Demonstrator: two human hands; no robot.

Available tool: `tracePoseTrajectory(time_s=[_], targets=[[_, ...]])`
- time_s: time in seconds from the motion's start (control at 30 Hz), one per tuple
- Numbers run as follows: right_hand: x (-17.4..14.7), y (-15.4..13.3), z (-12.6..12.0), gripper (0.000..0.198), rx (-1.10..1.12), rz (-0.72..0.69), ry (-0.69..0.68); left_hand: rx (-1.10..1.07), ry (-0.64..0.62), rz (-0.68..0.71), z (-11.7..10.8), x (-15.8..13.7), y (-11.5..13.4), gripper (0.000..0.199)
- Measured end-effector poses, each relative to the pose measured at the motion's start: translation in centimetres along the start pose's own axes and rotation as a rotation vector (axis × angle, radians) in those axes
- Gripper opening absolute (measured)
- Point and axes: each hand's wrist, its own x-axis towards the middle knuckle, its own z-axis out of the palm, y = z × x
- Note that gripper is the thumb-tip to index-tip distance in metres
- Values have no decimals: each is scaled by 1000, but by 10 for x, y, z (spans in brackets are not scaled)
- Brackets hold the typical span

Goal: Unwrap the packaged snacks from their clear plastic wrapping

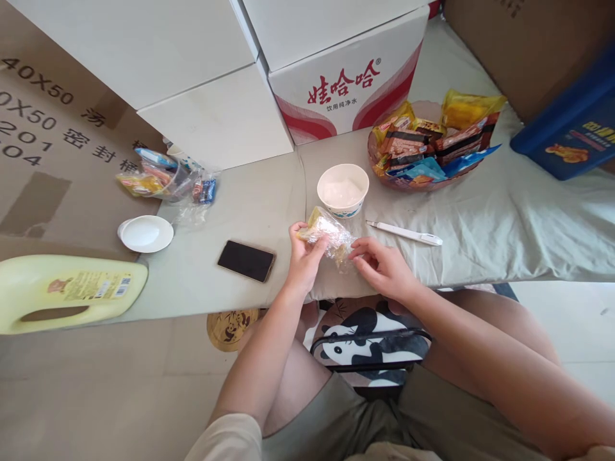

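Observation:
My left hand [306,253] is closed around a packet wrapped in crinkled clear plastic [327,230], its thumb pressed on top. Yellow and pinkish colours show through the shiny wrap; its exact contents cannot be made out. The curled fingers of my right hand [379,264] pinch the loose right end of the plastic. Just beyond the packet stands a white paper bowl [343,190] with a blue pattern low on its side. A slim white utility knife [404,232] lies to the right, near my right hand. Left of my left hand rests a dark phone [246,260].
A pink glass bowl [427,182] heaped with wrapped snacks stands at the back right, by a blue container [571,128]. Leftward are a snack-filled clear cup [175,182], a white bowl [146,234] and a pale yellow jug [72,291]. White boxes [216,115] line the back.

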Motion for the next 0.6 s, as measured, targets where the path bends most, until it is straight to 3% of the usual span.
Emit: tracePoseTrajectory(time_s=[0.1, 0.33, 0.6], targets=[[0, -1, 2, 25, 83, 25, -99, 42, -56, -4, 2, -2, -4, 57], [2, 3, 1, 23, 125, 175, -9, 20, -45, -49, 1, 0, -2, 59], [2, 8, 3, 24, 270, 181, 34, -48, -68, -127, 3, -1, 4, 53]])
